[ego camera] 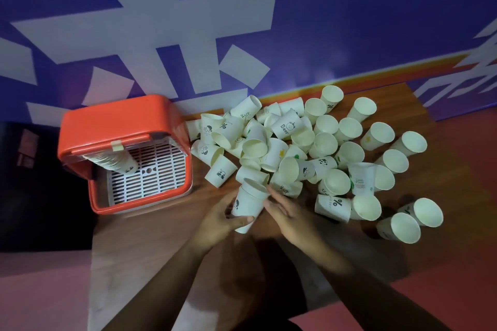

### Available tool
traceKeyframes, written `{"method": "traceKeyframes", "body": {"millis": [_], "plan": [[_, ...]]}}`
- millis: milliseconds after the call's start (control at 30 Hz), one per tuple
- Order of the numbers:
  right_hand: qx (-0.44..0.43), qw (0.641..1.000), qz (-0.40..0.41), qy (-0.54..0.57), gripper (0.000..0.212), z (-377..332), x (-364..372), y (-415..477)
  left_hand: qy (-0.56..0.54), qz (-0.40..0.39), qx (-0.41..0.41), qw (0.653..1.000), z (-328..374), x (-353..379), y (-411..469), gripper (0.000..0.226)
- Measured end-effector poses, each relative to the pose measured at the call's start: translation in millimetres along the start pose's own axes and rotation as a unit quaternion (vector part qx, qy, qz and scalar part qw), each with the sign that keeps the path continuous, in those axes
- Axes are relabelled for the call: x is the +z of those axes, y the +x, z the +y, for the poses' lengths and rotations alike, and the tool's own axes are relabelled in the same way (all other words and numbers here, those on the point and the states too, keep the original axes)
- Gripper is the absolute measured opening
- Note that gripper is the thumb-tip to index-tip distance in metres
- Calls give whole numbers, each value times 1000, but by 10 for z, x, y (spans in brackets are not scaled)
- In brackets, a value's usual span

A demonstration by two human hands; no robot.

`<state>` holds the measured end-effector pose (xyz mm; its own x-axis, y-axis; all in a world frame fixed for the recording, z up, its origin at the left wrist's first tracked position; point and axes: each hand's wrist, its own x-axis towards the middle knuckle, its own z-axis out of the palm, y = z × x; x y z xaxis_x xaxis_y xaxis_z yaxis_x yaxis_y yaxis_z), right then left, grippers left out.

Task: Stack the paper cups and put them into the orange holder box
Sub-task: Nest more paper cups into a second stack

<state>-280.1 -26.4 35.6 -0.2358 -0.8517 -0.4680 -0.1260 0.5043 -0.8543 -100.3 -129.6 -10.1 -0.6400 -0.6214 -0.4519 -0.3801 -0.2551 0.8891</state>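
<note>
While the left hand (224, 219) curls round nested cups (248, 203) at the worktop's (150, 236) middle, the right hand (289, 213) rests empty beside them, fingers straight.

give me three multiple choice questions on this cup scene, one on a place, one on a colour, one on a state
1. Where does the orange holder box stand relative to the pile of loose cups?
A left of it
B right of it
C on top of it

2. What colour is the slotted grid inside the box?
A black
B white
C green

3. What is the left hand doing?
A lying flat on the table
B reaching into the box
C gripping nested cups

Answers:
1 A, the box sits at the left, the pile to its right.
2 B, the grid shows white against the orange walls.
3 C, its fingers curl round the cups.
</note>
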Motion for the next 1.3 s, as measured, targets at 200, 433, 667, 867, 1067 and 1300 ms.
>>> {"method": "traceKeyframes", "body": {"millis": [200,433,667,867,1067,1300], "plan": [[-95,959,148,-222,68,57,-365,478,-20,17,-18,1000,-18,-25,3,68],[-90,819,55,-564,96,372,-633,990,-15,32,-30,999,-44,6,-12,71],[-141,873,127,-449,87,240,-646,943,-6,61,-38,997,-18,24,21,69],[-12,988,153,17,67,-17,-732,573,38,64,-32,997,-29,119,118,80],[1,996,71,59,49,144,-574,289,31,24,-11,999,121,329,133,77],[17,995,63,70,48,251,-324,79,13,1,-5,1000,154,453,22,79]]}}
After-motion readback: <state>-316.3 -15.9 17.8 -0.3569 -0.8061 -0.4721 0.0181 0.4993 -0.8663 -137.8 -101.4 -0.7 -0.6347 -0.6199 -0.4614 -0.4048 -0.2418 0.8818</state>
